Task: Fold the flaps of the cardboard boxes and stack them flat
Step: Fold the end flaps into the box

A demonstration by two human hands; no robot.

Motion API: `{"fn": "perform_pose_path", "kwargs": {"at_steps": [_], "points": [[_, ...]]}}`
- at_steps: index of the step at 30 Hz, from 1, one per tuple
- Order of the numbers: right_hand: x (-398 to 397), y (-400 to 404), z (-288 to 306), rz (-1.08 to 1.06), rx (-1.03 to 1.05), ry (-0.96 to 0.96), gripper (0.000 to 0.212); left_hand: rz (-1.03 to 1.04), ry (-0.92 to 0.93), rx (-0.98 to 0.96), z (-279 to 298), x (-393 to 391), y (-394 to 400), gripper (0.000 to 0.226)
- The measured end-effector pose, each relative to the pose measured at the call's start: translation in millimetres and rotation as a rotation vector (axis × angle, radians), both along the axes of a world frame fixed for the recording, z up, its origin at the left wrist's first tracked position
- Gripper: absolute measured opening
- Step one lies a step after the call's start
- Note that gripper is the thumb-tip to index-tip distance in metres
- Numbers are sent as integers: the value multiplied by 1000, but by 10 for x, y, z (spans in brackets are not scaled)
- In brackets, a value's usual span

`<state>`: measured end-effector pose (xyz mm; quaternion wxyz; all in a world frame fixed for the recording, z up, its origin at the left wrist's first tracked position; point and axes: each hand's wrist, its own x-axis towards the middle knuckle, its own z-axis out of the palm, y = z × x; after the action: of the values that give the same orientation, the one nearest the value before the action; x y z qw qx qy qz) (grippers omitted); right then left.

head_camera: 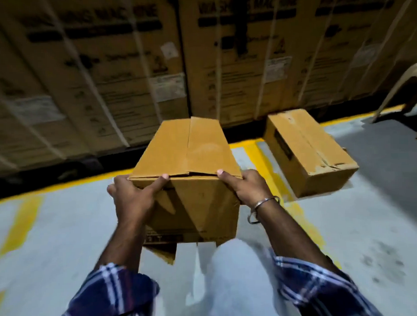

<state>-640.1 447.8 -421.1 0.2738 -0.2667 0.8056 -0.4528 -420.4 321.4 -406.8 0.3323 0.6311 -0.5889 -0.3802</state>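
Observation:
A brown cardboard box (190,153) is held in front of me above the grey floor, its top flaps folded down with a seam running away from me. My left hand (133,198) grips its near left corner, thumb along the top edge. My right hand (246,187), with a metal bangle at the wrist, grips the near right corner the same way. A flap hangs loose under the box. A second closed, worn cardboard box (309,152) lies on the floor to the right, apart from the held one.
A wall of large strapped washing-machine cartons (105,67) stands straight ahead. Yellow floor lines (62,184) run along their base and past the boxes. A chair or stool leg (394,90) shows at the far right. My knee in light trousers (235,275) is below the box.

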Motion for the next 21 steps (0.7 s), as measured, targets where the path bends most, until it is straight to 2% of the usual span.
{"fn": "perform_pose_path", "kwargs": {"at_steps": [5,12,13,16,17,21], "points": [[983,-716,-142,260,123,-38,63,168,-34,6,-75,1224,-212,78],[1915,-975,-269,252,67,63,45,341,14,114,-545,2131,-129,81],[1969,-945,-325,263,58,50,49,354,8,125,-575,2193,-139,80],[1994,-863,-417,306,107,38,81,332,-75,127,-606,2284,-197,73],[1965,-874,-428,316,110,56,85,302,-85,105,-609,2293,-209,71],[1829,-927,-387,272,80,202,74,204,-109,50,-642,2210,-195,64]]}}
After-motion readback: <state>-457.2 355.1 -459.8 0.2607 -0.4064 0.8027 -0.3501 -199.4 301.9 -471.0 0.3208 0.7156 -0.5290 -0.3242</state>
